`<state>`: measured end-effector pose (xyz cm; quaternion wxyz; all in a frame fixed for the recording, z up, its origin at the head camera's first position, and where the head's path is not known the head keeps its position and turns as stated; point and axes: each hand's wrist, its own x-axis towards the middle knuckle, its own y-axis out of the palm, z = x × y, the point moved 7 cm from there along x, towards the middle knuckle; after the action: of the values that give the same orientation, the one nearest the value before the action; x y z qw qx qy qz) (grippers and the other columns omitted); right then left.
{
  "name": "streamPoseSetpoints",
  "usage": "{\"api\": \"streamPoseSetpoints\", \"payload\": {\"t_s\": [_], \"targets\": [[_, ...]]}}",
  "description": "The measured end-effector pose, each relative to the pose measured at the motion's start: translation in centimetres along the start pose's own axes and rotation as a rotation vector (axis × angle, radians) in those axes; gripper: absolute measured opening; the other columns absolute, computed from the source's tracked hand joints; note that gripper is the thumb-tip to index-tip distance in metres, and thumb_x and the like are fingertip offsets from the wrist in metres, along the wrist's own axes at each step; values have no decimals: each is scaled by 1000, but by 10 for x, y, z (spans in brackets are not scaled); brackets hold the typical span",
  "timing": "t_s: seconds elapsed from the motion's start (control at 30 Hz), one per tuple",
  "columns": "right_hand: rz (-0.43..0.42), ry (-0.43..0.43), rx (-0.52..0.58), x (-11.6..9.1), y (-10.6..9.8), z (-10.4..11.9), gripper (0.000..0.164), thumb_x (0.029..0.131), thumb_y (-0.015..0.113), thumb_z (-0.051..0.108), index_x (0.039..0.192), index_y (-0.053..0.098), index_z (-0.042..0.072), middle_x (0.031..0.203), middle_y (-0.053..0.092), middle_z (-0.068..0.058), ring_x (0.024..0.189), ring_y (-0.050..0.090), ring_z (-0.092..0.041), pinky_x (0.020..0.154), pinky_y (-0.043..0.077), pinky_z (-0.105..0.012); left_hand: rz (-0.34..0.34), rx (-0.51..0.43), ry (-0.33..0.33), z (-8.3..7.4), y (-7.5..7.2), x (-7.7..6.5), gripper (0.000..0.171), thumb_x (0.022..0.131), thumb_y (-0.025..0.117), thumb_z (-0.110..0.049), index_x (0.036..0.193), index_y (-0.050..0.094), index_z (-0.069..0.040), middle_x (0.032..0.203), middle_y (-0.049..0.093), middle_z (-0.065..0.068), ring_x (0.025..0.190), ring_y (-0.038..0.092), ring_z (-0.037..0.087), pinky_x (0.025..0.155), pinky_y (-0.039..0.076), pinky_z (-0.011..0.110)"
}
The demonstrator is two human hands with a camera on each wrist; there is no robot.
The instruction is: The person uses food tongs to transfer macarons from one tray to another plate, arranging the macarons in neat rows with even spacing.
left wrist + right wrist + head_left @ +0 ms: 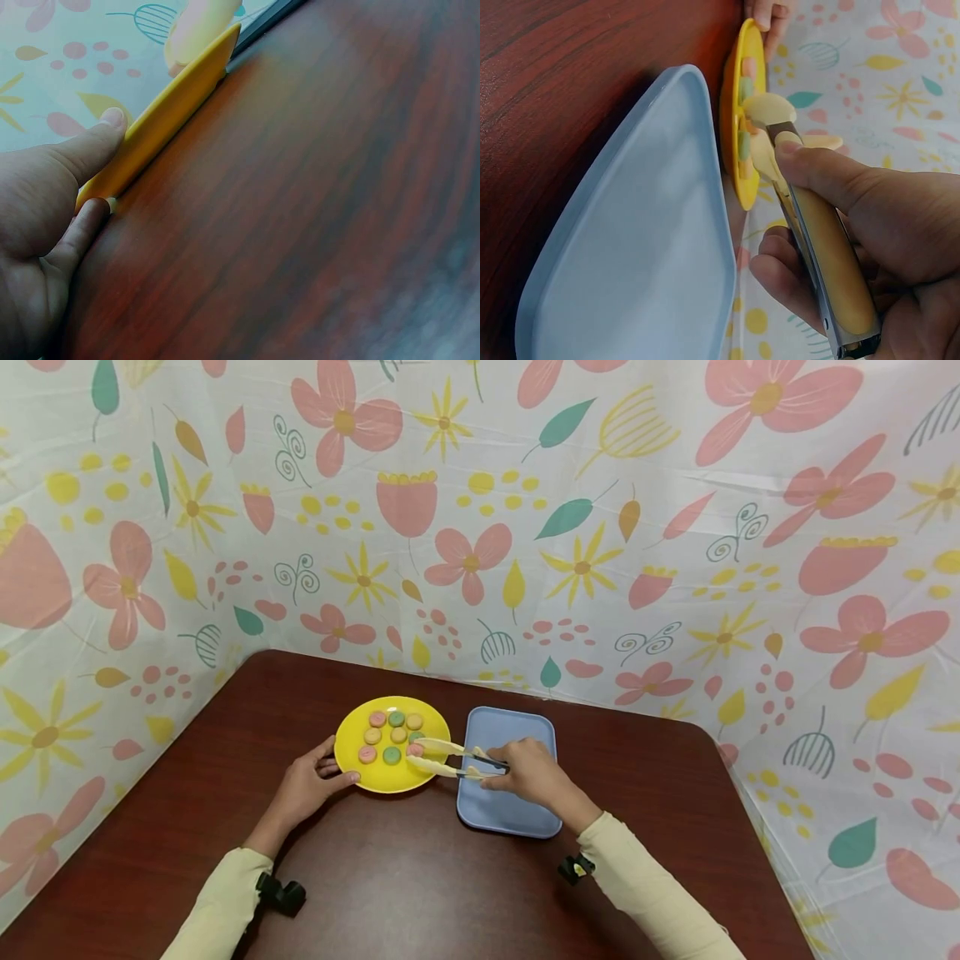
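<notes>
A yellow plate (397,779) bears several small pink, green and pale yellow macaron-like pieces (392,755). My left hand (306,785) grips the plate's left rim; the left wrist view has the thumb (101,146) over the rim and a finger low at its edge. With my right hand (534,772) I hold a pair of tongs (829,255) with cream tips and metal arms. Their spread tips reach over the plate's right side, around a pink piece (416,749) and a green one. Whether they touch either piece I cannot tell.
A light blue rectangular tray (510,814) lies right of the plate, beneath my right hand and the tongs. Both stand on a dark reddish-brown table (375,877). Flower-printed cloth (465,527) hangs behind the table and along its sides.
</notes>
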<state>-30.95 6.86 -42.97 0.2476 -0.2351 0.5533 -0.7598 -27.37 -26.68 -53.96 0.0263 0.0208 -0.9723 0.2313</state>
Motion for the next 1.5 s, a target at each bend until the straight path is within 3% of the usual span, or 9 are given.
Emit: {"api": "streamPoseSetpoints", "payload": {"t_s": [0.47, 0.6, 0.7, 0.8, 0.87, 1.07, 1.2, 1.37, 1.5], "targets": [[0, 39, 41, -6, -2, -3, 51, 83, 88, 31, 122, 75, 1, 107, 77, -16, 55, 45, -8, 52, 37, -23, 19, -9, 2, -3, 1, 5, 98, 88, 81, -42, 161, 29, -3, 151, 50, 22, 123, 64, 34, 89, 60, 31], [-6, 84, 77, -14, -5, -10, 53, 84, 87, 34, 126, 74, 5, 89, 77, -9, 51, 37, -7, 47, 33, -22, 23, -7, -1, -4, 1, 6, 97, 89, 81, -41, 161, 29, -3, 152, 49, 22, 123, 64, 33, 89, 60, 31], [-35, 110, 88, -22, -12, -16, 54, 84, 86, 36, 129, 73, 8, 64, 62, 3, 49, 30, -6, 45, 27, -22, 22, -1, 0, -4, 2, 6, 97, 89, 81, -41, 161, 29, -3, 152, 49, 22, 123, 64, 33, 89, 60, 30], [-78, 126, 91, -32, -22, -22, 56, 84, 85, 38, 131, 72, 9, 53, 43, 9, 48, 25, -5, 44, 23, -21, 24, 3, 2, -4, 3, 6, 96, 89, 80, -42, 161, 29, -4, 151, 49, 22, 123, 64, 33, 89, 60, 31], [-112, 136, 110, -41, -30, -24, 57, 84, 86, 37, 131, 71, 8, 53, 40, 9, 47, 26, -5, 43, 23, -21, 23, 4, 3, -5, 3, 5, 96, 89, 80, -42, 161, 29, -4, 151, 49, 22, 123, 64, 34, 89, 60, 32], [-264, 200, 140, -70, -53, -34, 59, 83, 87, 39, 130, 71, 6, 59, 53, 9, 50, 43, -5, 44, 35, -21, 13, 15, 8, -4, 1, 2, 97, 88, 80, -45, 161, 30, -5, 148, 53, 22, 122, 64, 34, 89, 60, 32], [-353, 255, 152, -90, -61, -47, 58, 85, 85, 40, 132, 71, 9, 63, 58, 10, 52, 47, -8, 46, 39, -22, 5, 20, 15, -3, 0, 1, 97, 88, 80, -45, 161, 30, -5, 146, 54, 21, 121, 64, 35, 89, 60, 32], [-418, 334, 163, -115, -65, -69, 59, 86, 83, 44, 132, 71, 10, 67, 63, 8, 52, 48, -10, 46, 38, -24, 3, 30, 12, -1, -1, -1, 98, 88, 80, -46, 161, 30, -5, 148, 53, 22, 121, 64, 35, 89, 60, 34], [-424, 411, 149, -135, -61, -85, 66, 85, 82, 49, 134, 69, 7, 64, 61, 6, 52, 46, -12, 46, 37, -25, 4, 33, 4, 1, -1, -2, 99, 88, 79, -48, 161, 29, -5, 148, 53, 22, 122, 64, 35, 89, 60, 33]]}}
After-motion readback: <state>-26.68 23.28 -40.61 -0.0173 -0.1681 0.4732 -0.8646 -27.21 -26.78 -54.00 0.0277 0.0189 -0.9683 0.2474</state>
